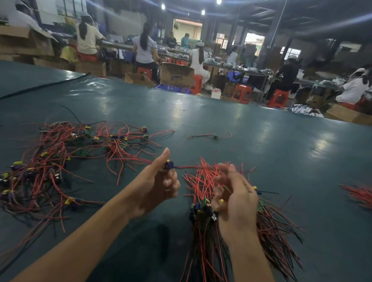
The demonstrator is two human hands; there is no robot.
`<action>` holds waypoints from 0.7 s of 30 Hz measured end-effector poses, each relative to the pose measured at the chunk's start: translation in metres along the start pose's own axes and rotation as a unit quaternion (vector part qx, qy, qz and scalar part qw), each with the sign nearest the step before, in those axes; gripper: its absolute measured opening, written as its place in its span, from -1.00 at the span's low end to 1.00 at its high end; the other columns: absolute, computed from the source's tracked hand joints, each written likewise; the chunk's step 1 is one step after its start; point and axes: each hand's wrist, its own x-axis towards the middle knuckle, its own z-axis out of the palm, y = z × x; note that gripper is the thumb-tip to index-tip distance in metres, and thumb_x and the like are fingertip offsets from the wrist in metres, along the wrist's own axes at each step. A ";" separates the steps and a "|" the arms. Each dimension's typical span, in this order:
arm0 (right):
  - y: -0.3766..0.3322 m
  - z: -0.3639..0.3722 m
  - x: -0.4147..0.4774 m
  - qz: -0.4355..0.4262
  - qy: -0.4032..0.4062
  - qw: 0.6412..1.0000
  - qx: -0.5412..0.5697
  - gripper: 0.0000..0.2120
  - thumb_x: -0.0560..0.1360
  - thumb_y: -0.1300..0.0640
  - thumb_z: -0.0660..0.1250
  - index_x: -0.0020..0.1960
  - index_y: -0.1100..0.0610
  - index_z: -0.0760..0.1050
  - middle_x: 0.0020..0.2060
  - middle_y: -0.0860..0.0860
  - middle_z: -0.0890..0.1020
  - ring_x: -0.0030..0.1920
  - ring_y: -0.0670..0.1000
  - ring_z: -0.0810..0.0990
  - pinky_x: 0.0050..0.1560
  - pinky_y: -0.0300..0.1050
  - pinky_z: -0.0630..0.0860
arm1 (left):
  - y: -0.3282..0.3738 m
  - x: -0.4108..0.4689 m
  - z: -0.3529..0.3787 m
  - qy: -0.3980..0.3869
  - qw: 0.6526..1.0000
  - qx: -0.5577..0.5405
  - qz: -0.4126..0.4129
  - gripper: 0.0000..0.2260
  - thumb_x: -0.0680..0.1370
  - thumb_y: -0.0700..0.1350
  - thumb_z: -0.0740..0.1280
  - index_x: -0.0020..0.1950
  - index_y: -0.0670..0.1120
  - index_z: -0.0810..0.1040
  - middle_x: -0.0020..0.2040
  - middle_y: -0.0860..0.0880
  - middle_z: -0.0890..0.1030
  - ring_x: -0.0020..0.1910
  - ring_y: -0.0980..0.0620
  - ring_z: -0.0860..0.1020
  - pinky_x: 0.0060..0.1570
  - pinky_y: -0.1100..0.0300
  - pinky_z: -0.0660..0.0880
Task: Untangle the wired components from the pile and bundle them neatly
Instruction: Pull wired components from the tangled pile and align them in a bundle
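Note:
A tangled pile (53,157) of red and black wires with small blue and yellow parts lies on the left of the green table (265,147). My left hand (158,186) pinches one blue and yellow component (169,164) between thumb and fingers, and its red wire (192,167) runs right toward my right hand. My right hand (236,197) grips a gathered bundle (207,236) of these wired components, with wire ends fanning out above and below it. The right fingertips are blurred near the stretched wire.
A single loose wired piece (212,136) lies farther back at the middle. Another red wire bunch (364,195) sits at the right edge. Beyond the table's far edge are people seated on red stools (241,93), cardboard boxes (177,74) and workbenches.

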 end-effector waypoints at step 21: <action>0.034 0.023 -0.017 -0.004 -0.095 0.981 -0.169 -0.91 0.50 0.12 0.42 -0.11 0.14 0.59 -0.35 -0.03 0.68 -0.36 -0.10 0.62 -0.37 -0.21 0.57 | -0.018 0.007 0.008 0.080 0.940 0.325 0.061 -0.13 0.37 0.43 0.02 -0.29 -0.44 0.51 -0.46 -0.22 0.46 -0.50 -0.04 0.43 -0.46 0.19 0.37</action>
